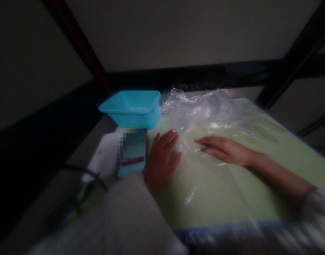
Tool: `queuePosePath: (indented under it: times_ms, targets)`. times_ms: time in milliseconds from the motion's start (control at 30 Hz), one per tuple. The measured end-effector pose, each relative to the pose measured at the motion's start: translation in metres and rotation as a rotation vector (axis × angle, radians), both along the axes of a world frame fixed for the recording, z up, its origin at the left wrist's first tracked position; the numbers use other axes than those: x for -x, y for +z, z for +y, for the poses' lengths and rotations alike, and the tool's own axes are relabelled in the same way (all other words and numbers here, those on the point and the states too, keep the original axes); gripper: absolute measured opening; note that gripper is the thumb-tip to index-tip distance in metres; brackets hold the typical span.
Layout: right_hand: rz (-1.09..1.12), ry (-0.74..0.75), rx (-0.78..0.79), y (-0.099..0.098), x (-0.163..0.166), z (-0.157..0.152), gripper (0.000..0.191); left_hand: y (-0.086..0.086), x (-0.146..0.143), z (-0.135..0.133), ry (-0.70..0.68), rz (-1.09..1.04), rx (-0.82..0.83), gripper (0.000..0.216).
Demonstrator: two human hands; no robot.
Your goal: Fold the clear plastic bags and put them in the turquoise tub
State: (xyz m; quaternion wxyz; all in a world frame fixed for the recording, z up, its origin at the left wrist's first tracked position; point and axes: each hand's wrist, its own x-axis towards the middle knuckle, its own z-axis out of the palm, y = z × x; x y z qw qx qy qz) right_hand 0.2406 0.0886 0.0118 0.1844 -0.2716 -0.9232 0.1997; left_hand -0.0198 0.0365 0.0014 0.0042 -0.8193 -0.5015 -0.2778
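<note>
A large sheet of clear plastic film [205, 111] lies over the yellow-green tabletop, crumpled at the far side and flatter toward me. My left hand [162, 159] rests on the film's left part, palm down, fingers apart. Across from it, my right hand [226, 148] lies on the film with its fingers stretched out to the left. Neither hand shows anything gripped. Whether the film is a bag or a single sheet, I cannot tell. The picture is dim and somewhat blurred.
A turquoise plastic basin [133, 109] stands at the far left. In front of it lies a light-blue pad or box [132, 168] with a red object [133, 161] on top, beside white paper [104, 156]. A dark cable [88, 171] hangs at left. The table [268, 198] has blue edges.
</note>
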Motion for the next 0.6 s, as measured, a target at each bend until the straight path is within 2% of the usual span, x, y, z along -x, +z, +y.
queuePosePath:
  times_ms: [133,333,600]
  targets:
    - [-0.016,0.004,-0.007,0.0,0.001,0.0,0.041,0.001,0.0,-0.002,0.109,0.023,-0.028,0.039]
    - [-0.023,0.014,-0.034,0.0,0.0,0.0,0.04,0.008,-0.005,-0.012,-0.01,0.085,0.049,0.028]
    - [-0.04,-0.019,-0.04,-0.002,0.001,0.0,0.044,0.004,-0.008,-0.011,0.077,0.192,0.198,0.044]
